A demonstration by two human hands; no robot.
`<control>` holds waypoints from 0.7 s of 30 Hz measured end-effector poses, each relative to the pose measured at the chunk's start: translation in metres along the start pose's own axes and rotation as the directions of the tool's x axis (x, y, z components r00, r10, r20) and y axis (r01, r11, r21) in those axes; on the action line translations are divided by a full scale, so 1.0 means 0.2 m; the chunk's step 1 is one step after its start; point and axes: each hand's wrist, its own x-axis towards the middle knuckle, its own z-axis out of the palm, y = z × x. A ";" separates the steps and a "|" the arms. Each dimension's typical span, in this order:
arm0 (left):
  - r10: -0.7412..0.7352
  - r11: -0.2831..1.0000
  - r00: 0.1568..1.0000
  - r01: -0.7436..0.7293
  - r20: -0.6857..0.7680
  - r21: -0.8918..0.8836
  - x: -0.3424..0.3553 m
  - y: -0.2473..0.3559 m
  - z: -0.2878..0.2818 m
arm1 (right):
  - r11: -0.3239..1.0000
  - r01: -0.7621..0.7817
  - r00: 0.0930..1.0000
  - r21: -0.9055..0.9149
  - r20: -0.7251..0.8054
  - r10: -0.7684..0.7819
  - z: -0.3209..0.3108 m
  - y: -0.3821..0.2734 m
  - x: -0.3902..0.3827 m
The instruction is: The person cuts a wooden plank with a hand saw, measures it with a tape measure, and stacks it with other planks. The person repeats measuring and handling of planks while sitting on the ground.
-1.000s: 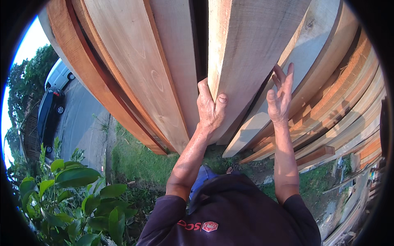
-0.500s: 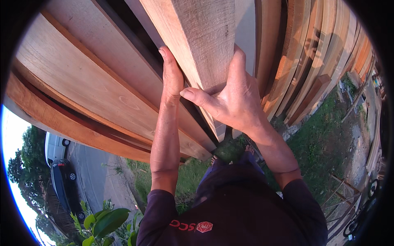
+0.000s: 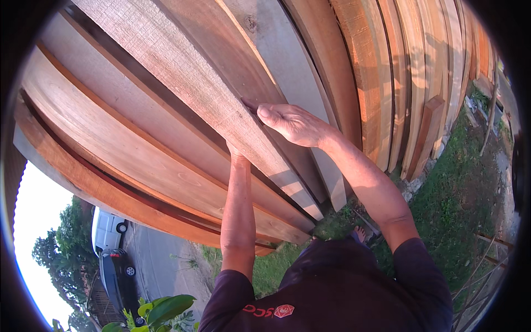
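Planks [image 3: 182, 72] ahead, 2 vehicles [image 3: 117, 282] left, grass [image 3: 431, 205] right

The wooden plank [image 3: 215, 105] was long and straight-edged, with a bare, unpainted surface. Its lit face was pale with a pinkish tinge, and it looked rough, with a fuzzy, sawn texture. The plank leaned at a slant, running from the upper left of the view, where its top passed out of sight, to its lower end near the center, just above or on the ground; contact there could not be told. A band of shade crossed the face near that lower end.
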 end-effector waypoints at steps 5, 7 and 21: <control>0.351 0.909 0.901 -0.262 -0.255 0.325 -0.25 0.14 0.13 | 0.964 0.157 0.988 0.215 -0.030 -0.154 0.14 0.14 0.09; 0.646 0.614 0.761 -0.470 -0.062 0.635 -0.40 0.25 0.25 | 0.948 0.172 0.985 0.268 -0.054 -0.164 0.23 0.17 0.09; 0.772 0.326 0.569 0.026 -0.282 0.945 -0.67 0.54 0.45 | 0.875 -0.214 0.907 0.434 0.422 0.012 0.39 0.30 0.22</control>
